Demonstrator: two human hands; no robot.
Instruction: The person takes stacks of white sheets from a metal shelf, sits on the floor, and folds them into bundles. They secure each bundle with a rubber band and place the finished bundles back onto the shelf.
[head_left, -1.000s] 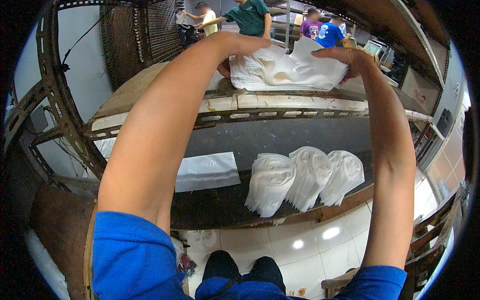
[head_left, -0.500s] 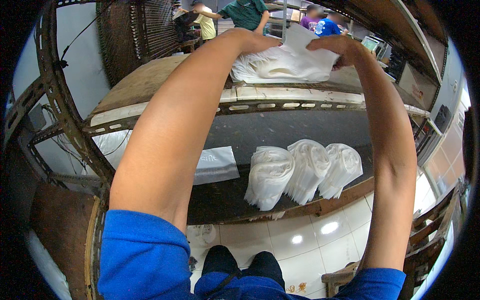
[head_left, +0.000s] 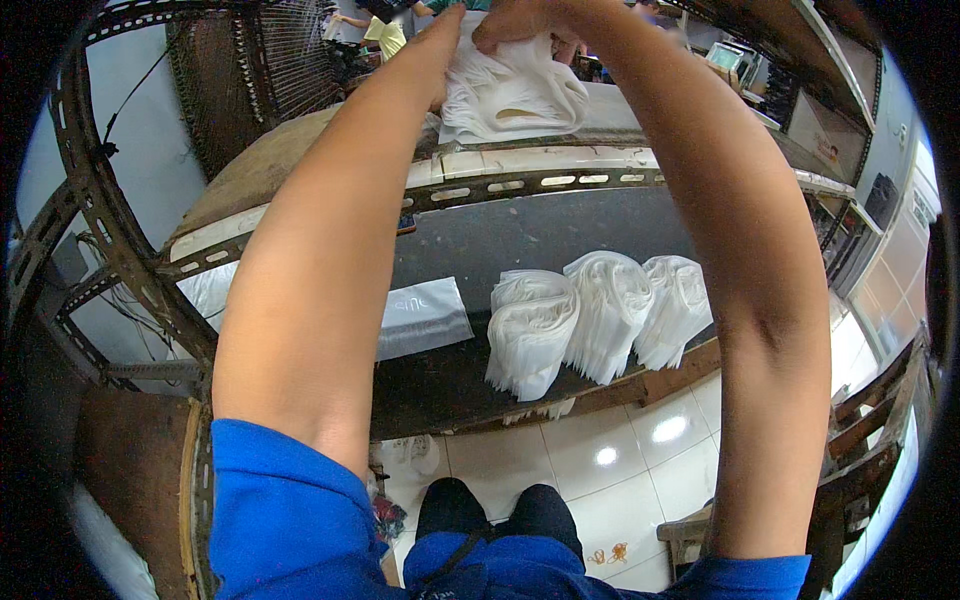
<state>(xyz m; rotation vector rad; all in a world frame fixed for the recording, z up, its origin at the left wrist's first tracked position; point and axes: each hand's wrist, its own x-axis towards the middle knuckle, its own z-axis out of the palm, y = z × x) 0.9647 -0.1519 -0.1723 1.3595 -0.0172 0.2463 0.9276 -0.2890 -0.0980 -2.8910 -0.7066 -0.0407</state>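
Observation:
Both my arms reach up and forward to a stack of white plastic bags [head_left: 512,92] lying on the upper table. My left hand [head_left: 447,30] grips the stack's left top edge, and my right hand [head_left: 520,18] pinches its top from the right. The stack is folded over into a bundle between the two hands. Lower down, on the dark shelf [head_left: 470,245], three folded bundles of white bags [head_left: 590,315] lie side by side, and a flat translucent bag [head_left: 420,315] rests to their left.
A metal frame with perforated bars [head_left: 110,230] stands at the left. Other people [head_left: 385,30] are at the far end of the table. White floor tiles [head_left: 620,450] and a wooden bench [head_left: 690,530] show below, next to my dark trousers.
My hands have drawn together, folding the spread-out stack of bags into a narrower bundle. The view has tilted so the hands sit higher in the picture.

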